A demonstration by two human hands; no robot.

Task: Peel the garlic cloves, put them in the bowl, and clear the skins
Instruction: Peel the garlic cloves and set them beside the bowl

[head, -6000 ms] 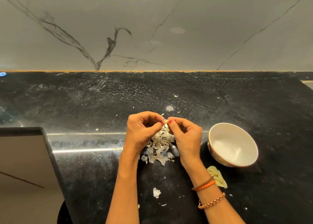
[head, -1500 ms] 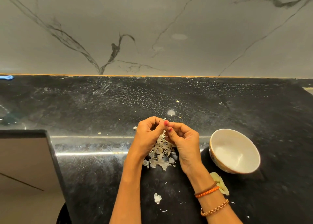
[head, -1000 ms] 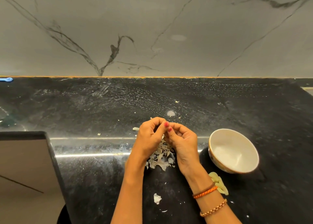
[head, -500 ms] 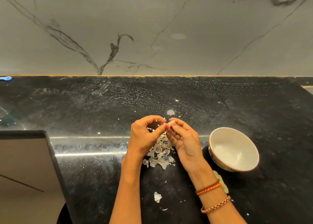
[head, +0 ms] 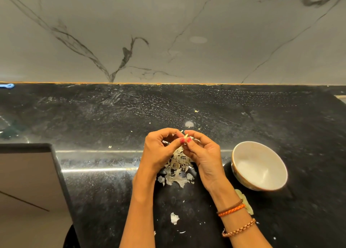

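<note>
My left hand [head: 160, 150] and my right hand [head: 203, 152] meet above the black counter, both pinching one small pale garlic clove [head: 186, 136] between thumbs and fingertips. Only the clove's tip shows. Under the hands lies a pile of papery garlic skins [head: 177, 170]. A white bowl [head: 241, 154] with a gold rim stands to the right of my right hand, and it looks empty. Peeled pale cloves [head: 246, 203] lie on the counter below the bowl, partly hidden by my right wrist.
A single skin scrap [head: 174, 218] lies nearer to me between my forearms, with tiny flakes scattered around. The counter's cut-out edge [head: 58, 172] drops off at the left. A marble wall [head: 168, 34] backs the counter. A blue object [head: 7, 86] sits far left.
My hands stayed over the skin pile, working the clove. In the last second my fingers parted a little, and the clove's pale tip shows between the thumbs.
</note>
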